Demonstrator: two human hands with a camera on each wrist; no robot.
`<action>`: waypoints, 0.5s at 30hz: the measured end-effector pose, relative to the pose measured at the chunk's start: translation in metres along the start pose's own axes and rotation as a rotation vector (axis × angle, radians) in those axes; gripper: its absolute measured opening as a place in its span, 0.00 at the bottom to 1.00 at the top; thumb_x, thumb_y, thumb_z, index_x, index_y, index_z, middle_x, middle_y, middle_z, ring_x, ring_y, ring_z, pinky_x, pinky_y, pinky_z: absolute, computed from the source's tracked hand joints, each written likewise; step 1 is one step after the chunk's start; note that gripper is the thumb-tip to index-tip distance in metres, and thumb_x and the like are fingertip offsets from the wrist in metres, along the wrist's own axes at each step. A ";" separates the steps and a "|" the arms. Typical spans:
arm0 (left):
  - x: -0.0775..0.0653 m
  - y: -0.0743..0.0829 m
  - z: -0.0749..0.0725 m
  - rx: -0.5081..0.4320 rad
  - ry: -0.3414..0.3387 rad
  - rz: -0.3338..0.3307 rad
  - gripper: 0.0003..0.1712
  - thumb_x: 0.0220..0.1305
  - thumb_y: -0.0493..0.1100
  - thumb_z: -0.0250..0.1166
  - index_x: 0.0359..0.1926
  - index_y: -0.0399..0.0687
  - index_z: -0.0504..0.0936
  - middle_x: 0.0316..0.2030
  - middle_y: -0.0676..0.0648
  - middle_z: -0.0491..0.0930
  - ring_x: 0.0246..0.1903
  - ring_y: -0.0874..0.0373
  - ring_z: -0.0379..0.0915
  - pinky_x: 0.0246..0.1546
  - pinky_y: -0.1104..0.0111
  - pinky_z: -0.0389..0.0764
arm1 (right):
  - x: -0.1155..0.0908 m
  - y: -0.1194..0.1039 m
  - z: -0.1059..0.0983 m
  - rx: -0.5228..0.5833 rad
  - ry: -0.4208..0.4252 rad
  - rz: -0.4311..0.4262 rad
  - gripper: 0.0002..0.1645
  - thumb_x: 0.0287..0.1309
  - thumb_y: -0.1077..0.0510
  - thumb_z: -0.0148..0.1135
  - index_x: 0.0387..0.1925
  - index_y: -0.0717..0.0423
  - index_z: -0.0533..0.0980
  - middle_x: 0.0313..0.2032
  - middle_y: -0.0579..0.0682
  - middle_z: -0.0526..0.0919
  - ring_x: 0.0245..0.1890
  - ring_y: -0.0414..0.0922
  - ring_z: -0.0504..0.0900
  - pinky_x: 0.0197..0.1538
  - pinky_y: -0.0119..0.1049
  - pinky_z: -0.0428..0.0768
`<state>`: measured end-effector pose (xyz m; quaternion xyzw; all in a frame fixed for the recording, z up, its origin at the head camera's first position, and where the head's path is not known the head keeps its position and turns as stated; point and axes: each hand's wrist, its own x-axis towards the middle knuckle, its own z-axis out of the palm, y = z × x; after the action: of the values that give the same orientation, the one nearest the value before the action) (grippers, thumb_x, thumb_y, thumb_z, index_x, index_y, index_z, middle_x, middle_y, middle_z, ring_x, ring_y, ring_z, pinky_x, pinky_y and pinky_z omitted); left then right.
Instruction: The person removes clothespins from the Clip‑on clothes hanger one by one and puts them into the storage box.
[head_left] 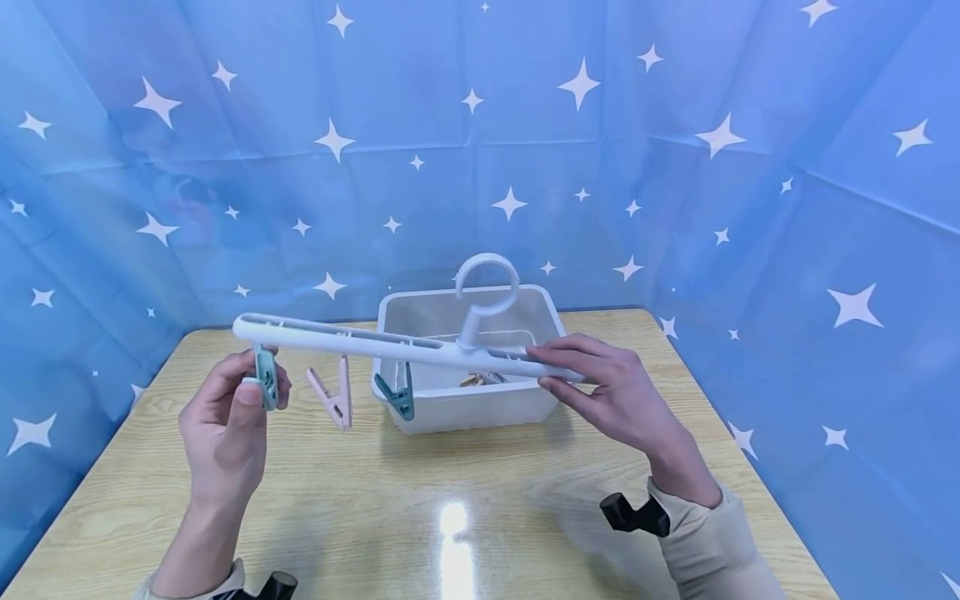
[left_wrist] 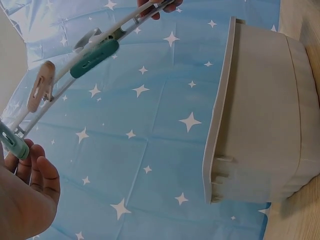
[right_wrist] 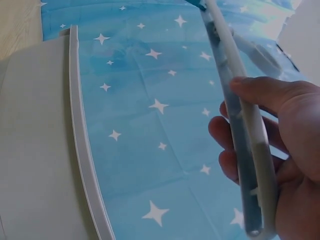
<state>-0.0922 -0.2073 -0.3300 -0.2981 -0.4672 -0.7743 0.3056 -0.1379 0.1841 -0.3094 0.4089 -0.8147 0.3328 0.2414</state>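
A white hanger point(head_left: 420, 353) with a ring-like hook point(head_left: 517, 287) is held in the air, its left end higher than its right. My right hand point(head_left: 607, 385) grips the right end between thumb and fingers. At the far left end, my left hand point(head_left: 232, 425) pinches a light green clothespin point(head_left: 267, 379) just under the bar. Along the bar hang a pink clothespin point(head_left: 339, 398) and a dark green clothespin point(head_left: 401, 396). The left wrist view shows the pink clothespin point(left_wrist: 41, 86) and dark green clothespin point(left_wrist: 95, 57) on the two-rail bar.
Behind the hanger, a white plastic bin point(head_left: 472, 408) stands on the wooden table point(head_left: 360, 517). A few small items point(head_left: 483, 379) lie in the bin, too small to make out. A blue star-patterned curtain point(head_left: 420, 100) surrounds the table's back and sides.
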 end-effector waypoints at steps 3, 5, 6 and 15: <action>0.000 0.001 0.000 0.012 0.009 -0.011 0.16 0.69 0.31 0.60 0.53 0.23 0.77 0.44 0.39 0.82 0.35 0.53 0.76 0.38 0.71 0.78 | -0.001 0.000 -0.001 0.017 0.020 0.032 0.26 0.52 0.69 0.72 0.54 0.51 0.83 0.48 0.49 0.86 0.37 0.34 0.82 0.32 0.22 0.79; 0.000 0.001 0.000 0.036 0.019 -0.027 0.16 0.69 0.32 0.61 0.53 0.23 0.77 0.44 0.39 0.82 0.35 0.53 0.76 0.37 0.71 0.79 | -0.002 0.000 -0.002 0.030 0.034 0.056 0.27 0.52 0.70 0.71 0.54 0.51 0.83 0.49 0.49 0.86 0.39 0.33 0.82 0.34 0.21 0.79; 0.000 0.002 0.000 0.048 0.026 -0.036 0.16 0.69 0.32 0.61 0.53 0.23 0.77 0.43 0.40 0.82 0.35 0.53 0.77 0.37 0.71 0.80 | -0.002 -0.001 -0.003 0.033 0.037 0.068 0.27 0.52 0.71 0.71 0.55 0.51 0.83 0.49 0.49 0.86 0.41 0.33 0.83 0.35 0.21 0.80; 0.002 -0.004 0.001 0.180 0.070 -0.148 0.15 0.69 0.28 0.56 0.53 0.24 0.78 0.37 0.43 0.83 0.36 0.56 0.79 0.34 0.72 0.80 | -0.001 -0.002 -0.003 0.024 0.051 0.060 0.28 0.52 0.70 0.72 0.56 0.50 0.82 0.50 0.48 0.86 0.45 0.34 0.83 0.41 0.21 0.79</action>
<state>-0.0959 -0.2056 -0.3305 -0.2068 -0.5445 -0.7597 0.2890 -0.1354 0.1864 -0.3076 0.3785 -0.8160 0.3602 0.2472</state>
